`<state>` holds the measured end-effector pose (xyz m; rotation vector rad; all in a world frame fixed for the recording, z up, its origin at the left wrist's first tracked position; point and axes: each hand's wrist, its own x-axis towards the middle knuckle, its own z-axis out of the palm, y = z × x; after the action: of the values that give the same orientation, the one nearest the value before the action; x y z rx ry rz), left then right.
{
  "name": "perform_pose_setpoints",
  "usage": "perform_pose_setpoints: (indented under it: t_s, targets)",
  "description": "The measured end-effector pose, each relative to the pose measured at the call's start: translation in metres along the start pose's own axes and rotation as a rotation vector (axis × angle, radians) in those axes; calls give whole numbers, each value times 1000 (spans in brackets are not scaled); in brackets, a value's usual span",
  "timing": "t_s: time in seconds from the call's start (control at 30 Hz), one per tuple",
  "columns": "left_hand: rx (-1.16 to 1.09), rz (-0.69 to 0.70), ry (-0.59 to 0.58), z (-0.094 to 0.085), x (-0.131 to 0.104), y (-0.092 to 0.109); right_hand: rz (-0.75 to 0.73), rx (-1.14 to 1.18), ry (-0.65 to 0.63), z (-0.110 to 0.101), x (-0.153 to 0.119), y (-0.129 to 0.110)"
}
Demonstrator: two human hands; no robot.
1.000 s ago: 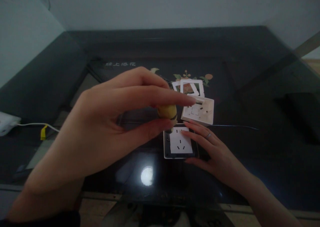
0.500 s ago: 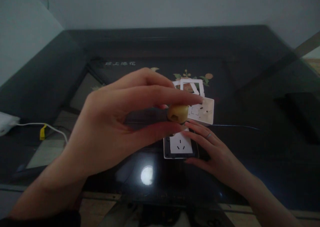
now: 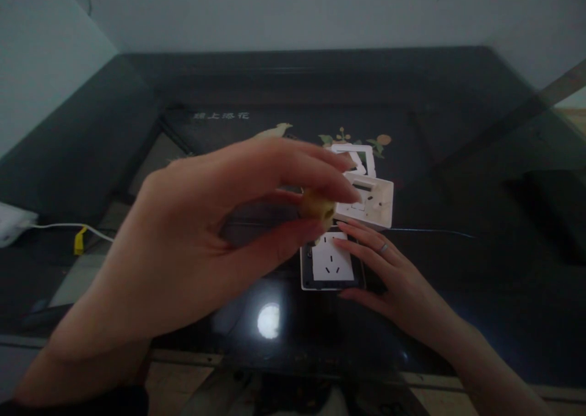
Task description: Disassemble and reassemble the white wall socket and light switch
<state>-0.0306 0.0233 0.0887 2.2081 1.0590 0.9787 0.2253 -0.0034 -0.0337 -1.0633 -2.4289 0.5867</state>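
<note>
My left hand [image 3: 220,220] is closed, thumb and fingers pinching the yellow handle of a screwdriver [image 3: 327,213] seen almost end-on. Its shaft is mostly hidden behind the hand and handle. Below it, a white wall socket [image 3: 332,263] in a dark frame lies face up, and the screwdriver is over its upper left part. My right hand [image 3: 384,269], with a ring on one finger, holds the socket at its right side, fingertips on the top and thumb near the lower right corner. Just beyond lies an open white back box [image 3: 379,205].
White cover frames [image 3: 366,153] lie behind the back box. To the left, a white plug-like device [image 3: 13,223] has a white cable with a yellow tag [image 3: 79,242]. A dark flat object [image 3: 553,214] is on the right of the glossy black table [image 3: 206,318].
My left fingers have turned around the screwdriver handle, and the handle has rotated and shifted slightly left. My right hand and the socket have barely moved.
</note>
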Motion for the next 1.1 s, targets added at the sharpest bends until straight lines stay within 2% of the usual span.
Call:
perform_pose_setpoints:
  t_s: [0.07, 0.17, 0.2, 0.3, 0.4, 0.47, 0.6, 0.63, 0.67, 0.77, 0.87, 0.93, 1.1]
  targets:
    - [-6, 37, 80, 4, 1, -1, 1, 3, -7, 0, 0, 0]
    - [30, 116, 267, 10, 2, -3, 6, 5, -5, 1, 0, 0]
    - [57, 107, 281, 10, 2, -3, 7, 5, -1, 0, 0, 0]
    - [53, 5, 67, 4, 1, -3, 12, 12, 1, 0, -1, 0]
    - [9, 38, -40, -1, 2, -4, 14, 15, 4, 0, -1, 0]
    - [33, 58, -4, 1, 3, -5, 14, 11, 11, 0, -1, -1]
    - [94, 207, 172, 9, 5, -10, 9, -12, 1, 0, 1, -2]
    - [115, 170, 165, 9, 6, -11, 8, -18, -6, 0, 1, -2]
    - [90, 194, 130, 8, 5, -11, 6, -21, -11, 0, 1, -2]
    - [-15, 66, -13, 2, 4, -7, -2, -22, -12, -1, 0, -2]
    - [-54, 67, -75, 0, 3, -4, -10, -22, -2, -1, 0, -2]
    - [-45, 62, -40, 2, 4, -4, -16, -16, 5, -1, 0, -3]
    - [6, 141, 154, 10, 6, -9, -9, -23, 0, -1, 1, -3]
